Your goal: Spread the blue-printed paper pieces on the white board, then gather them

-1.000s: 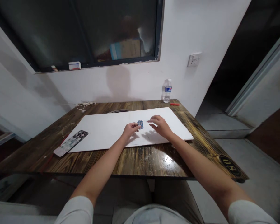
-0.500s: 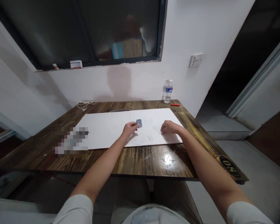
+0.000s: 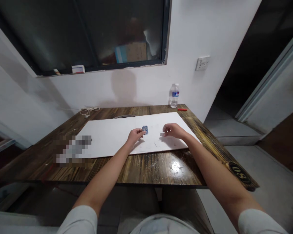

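left hand (image 3: 134, 135): grip pinched on the small blue piece (image 3: 145, 130), held just above the white sheet (image 3: 107, 136) on the tabletop (image 3: 146, 167), as before. right hand (image 3: 172, 130): a second ago open beside the piece, then drawn off right. now fingers curled shut, edging back. contents: cannot tell. piece unmoved, so the work stays with the left hand.
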A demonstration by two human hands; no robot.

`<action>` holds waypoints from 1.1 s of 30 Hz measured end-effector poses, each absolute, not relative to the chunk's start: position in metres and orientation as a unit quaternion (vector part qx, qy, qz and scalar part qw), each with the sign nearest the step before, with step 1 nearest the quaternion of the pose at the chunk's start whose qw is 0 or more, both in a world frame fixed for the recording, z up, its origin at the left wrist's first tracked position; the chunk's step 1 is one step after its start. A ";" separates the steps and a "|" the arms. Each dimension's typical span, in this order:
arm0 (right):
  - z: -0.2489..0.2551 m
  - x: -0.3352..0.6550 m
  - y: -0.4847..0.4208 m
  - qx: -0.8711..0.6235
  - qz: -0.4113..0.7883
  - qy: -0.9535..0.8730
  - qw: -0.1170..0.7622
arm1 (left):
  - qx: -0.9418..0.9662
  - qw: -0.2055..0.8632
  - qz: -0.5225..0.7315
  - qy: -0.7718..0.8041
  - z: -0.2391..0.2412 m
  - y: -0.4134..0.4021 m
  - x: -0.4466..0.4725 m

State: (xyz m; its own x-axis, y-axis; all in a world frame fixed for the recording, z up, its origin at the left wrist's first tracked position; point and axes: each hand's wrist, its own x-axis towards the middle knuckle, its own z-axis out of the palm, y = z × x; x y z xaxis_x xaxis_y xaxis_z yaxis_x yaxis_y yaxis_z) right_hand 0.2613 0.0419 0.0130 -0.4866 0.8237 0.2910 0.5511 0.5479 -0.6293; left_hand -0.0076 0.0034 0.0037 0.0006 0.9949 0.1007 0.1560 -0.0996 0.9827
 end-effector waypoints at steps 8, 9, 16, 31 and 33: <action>0.018 0.226 0.019 -0.239 0.157 -0.838 0.466 | 0.596 0.442 0.443 0.503 0.004 0.000 -0.006; 0.018 0.222 0.016 -0.225 0.148 -0.841 0.469 | 0.599 0.446 0.436 0.502 0.004 0.000 -0.006; 0.013 0.210 0.007 -0.175 0.082 -0.860 0.472 | 0.618 0.453 0.412 0.493 0.008 -0.004 -0.004; 0.005 0.212 0.013 -0.195 -0.040 -0.875 0.442 | 0.655 0.463 0.415 0.429 0.009 -0.005 -0.003; 0.004 0.213 0.013 -0.204 -0.051 -0.877 0.432 | 0.652 0.464 0.420 0.428 0.010 -0.006 -0.004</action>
